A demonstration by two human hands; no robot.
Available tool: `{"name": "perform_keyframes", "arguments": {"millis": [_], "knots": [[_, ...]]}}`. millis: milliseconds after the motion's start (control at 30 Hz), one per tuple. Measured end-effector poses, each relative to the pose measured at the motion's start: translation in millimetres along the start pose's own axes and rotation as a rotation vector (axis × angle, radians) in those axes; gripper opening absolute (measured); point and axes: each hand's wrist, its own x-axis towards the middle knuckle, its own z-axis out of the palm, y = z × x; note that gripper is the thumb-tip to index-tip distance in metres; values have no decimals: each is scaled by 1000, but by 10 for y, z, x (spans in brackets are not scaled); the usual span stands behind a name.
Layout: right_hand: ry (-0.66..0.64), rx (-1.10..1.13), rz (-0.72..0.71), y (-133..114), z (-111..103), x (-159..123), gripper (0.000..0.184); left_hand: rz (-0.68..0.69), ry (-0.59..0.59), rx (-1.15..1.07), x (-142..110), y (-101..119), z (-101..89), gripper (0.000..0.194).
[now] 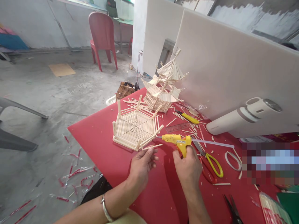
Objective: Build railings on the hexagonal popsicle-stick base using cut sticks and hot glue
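My left hand (pixel 141 165) pinches a thin wooden stick (pixel 156 146) between thumb and fingers, close to the near edge of an eight-sided-looking stick base (pixel 135 126) with short upright posts round its rim. In my right hand (pixel 188 166) is a yellow hot glue gun (pixel 174 139), gripped by its handle, a long glue stick trailing from its back. Its nozzle points left, near the base's right corner; whether they touch I cannot tell. Behind the base stands a tiered stick pagoda (pixel 164 90).
On the red table (pixel 158 193) lie loose sticks, a yellow cutter knife (pixel 190 118), a clear ruler (pixel 177 127), scissors (pixel 216 165) and dark scissors (pixel 232 210). A white bottle (pixel 233 119) lies tilted at right against a pale panel. Wrappers litter the floor; a red chair (pixel 102 32) stands beyond.
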Motion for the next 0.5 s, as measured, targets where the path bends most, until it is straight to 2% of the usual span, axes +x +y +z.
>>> {"name": "perform_keyframes", "arguments": {"millis": [333,500], "knots": [[-10,-16,24,-12,3,9,23,-8,5,-16,-4,6,5,35],[-46,0,4,-4,40,8,32,-4,8,-13,3,0,3,34]]}}
